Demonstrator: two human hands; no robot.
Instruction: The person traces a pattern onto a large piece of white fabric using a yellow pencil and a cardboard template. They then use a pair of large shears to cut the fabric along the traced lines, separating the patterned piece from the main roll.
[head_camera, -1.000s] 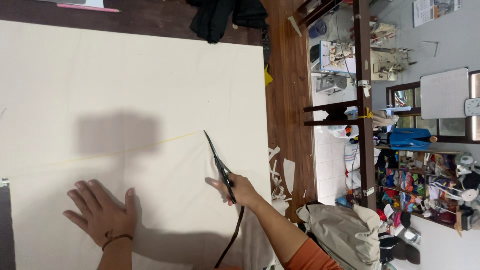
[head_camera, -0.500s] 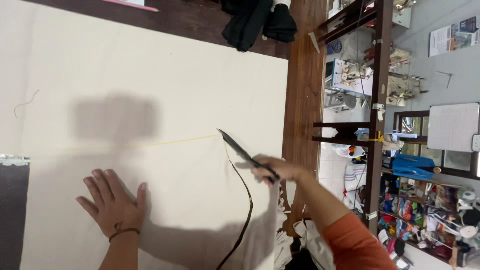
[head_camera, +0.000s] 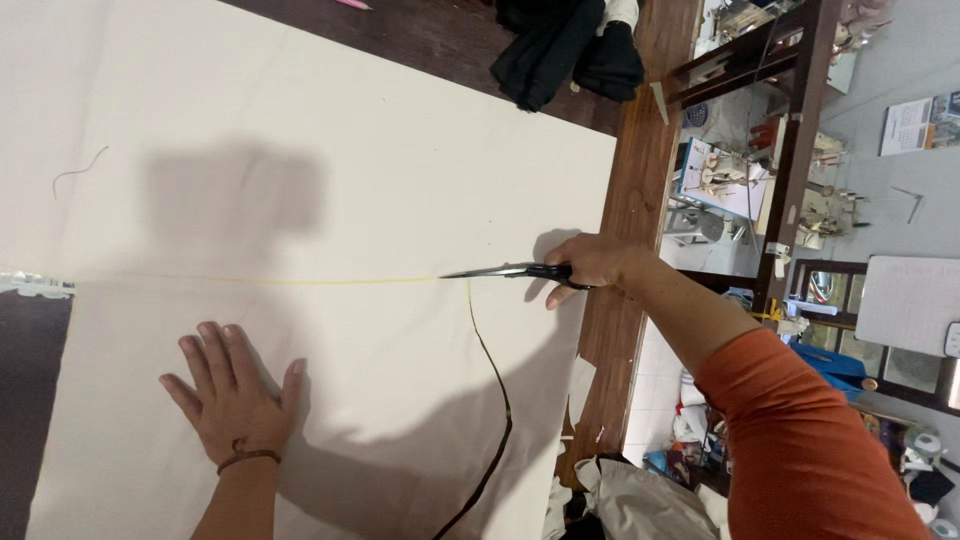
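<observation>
Her right hand (head_camera: 590, 265) grips black scissors (head_camera: 510, 271), blades at the cut's end in soft, limp cream cloth (head_camera: 380, 180), which her spread left hand (head_camera: 232, 395) presses flat alongside.

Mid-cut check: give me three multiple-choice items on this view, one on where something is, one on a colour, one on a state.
1. Where does the left hand lie?
A. flat on the cream fabric
B. on the scissors
C. off the table

2. What colour is the line marked across the fabric?
A. red
B. yellow
C. blue

3. How are the scissors held?
A. lying loose
B. hanging from a hook
C. gripped in the right hand

Answers: A, palm down, fingers spread on the cloth; B, a thin yellow line runs to the blade tips; C, fingers wrap the black handles.
</observation>
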